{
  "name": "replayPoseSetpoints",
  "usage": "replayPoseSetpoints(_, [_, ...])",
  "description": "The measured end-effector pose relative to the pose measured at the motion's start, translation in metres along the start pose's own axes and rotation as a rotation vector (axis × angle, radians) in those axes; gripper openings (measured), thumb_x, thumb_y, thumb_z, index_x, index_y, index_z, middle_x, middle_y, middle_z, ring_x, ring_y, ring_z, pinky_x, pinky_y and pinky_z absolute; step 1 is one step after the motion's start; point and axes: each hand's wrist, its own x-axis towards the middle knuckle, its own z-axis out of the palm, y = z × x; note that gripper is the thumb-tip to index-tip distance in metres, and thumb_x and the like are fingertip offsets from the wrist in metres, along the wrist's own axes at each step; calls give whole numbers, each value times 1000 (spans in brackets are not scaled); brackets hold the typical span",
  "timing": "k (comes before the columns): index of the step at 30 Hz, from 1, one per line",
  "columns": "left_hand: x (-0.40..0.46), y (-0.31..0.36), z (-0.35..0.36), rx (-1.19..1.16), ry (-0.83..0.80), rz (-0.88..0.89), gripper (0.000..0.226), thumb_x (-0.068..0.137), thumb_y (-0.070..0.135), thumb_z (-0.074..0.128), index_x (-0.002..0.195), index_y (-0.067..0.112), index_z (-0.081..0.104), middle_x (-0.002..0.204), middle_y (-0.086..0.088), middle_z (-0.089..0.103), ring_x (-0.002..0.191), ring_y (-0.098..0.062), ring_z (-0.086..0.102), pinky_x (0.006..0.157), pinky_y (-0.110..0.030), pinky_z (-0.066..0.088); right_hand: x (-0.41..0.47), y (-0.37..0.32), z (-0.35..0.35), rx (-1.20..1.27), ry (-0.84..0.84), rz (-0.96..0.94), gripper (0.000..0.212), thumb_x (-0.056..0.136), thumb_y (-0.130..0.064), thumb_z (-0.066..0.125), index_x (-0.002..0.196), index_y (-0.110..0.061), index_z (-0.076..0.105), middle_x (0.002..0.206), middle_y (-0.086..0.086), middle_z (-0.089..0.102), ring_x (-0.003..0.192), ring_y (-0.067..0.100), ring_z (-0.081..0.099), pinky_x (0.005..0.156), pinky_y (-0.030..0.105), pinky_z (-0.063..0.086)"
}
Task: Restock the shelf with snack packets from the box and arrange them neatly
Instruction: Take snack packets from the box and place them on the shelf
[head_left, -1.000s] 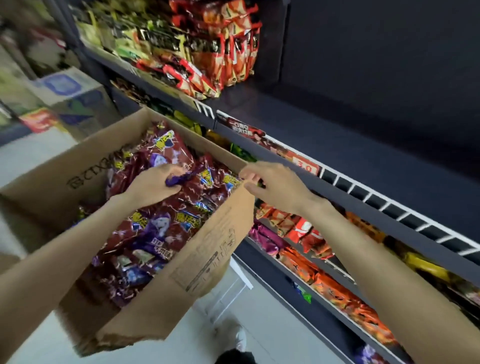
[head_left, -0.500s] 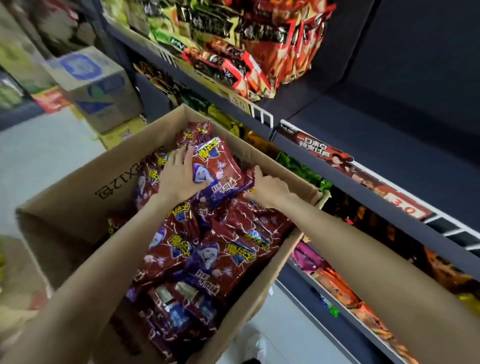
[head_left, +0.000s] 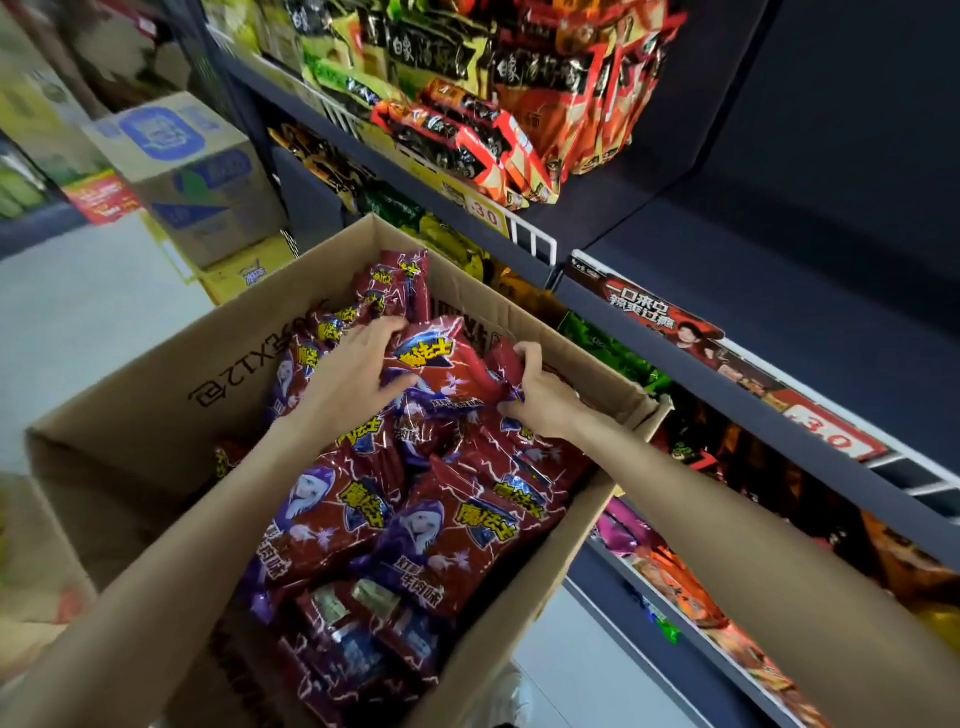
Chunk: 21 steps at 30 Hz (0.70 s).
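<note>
An open cardboard box (head_left: 156, 415) holds several dark red and purple snack packets (head_left: 436, 525). Both my hands are inside it at the far end. My left hand (head_left: 358, 374) grips the left side of a raised snack packet (head_left: 441, 364). My right hand (head_left: 535, 395) pinches the same packet's right edge. To the right runs a dark shelf (head_left: 779, 312) with a bare stretch behind its price rail (head_left: 810, 415).
Red and green noodle packs (head_left: 519, 104) fill the upper shelf on the left. Lower shelves (head_left: 675, 571) hold orange and pink packets. A white and blue carton (head_left: 197, 171) stands on a yellow one on the floor at the back left.
My right hand has come from the box's rim into the box and taken the packet's edge. My left hand has closed around the packet's other side, and the view has tilted upward.
</note>
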Motion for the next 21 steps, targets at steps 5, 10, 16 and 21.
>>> replayPoseSetpoints(5, [-9,24,-42,18,149,-14,53,81,39,70,124,15,49,108,-4,63,93,-22,62,75,-37,50,-39,-6,-33,127,143,-45,68,83,-27,71,132,-22,25,114,-1,59,94,19,62,83,39,52])
replayPoseSetpoints(10, [-12,71,-88,31,339,125,51,77,54,60,115,22,49,96,-1,68,75,-14,64,62,-28,49,-116,-1,-90,221,483,-100,33,85,-35,67,109,-17,54,93,-5,64,85,9,61,76,25,46])
replayPoseSetpoints(16, [3,155,-101,45,448,354,50,76,52,62,103,10,58,84,-2,69,69,-18,66,57,-22,46,-222,38,-144,364,802,-73,16,88,-28,64,100,-24,55,89,-14,65,77,-4,62,68,15,46])
replayPoseSetpoints(21, [15,253,-80,87,524,642,41,79,42,67,105,14,53,86,0,67,70,-17,67,46,-26,46,-313,88,-170,257,1019,31,20,89,-29,61,103,-25,47,81,-17,61,69,-8,59,57,11,45])
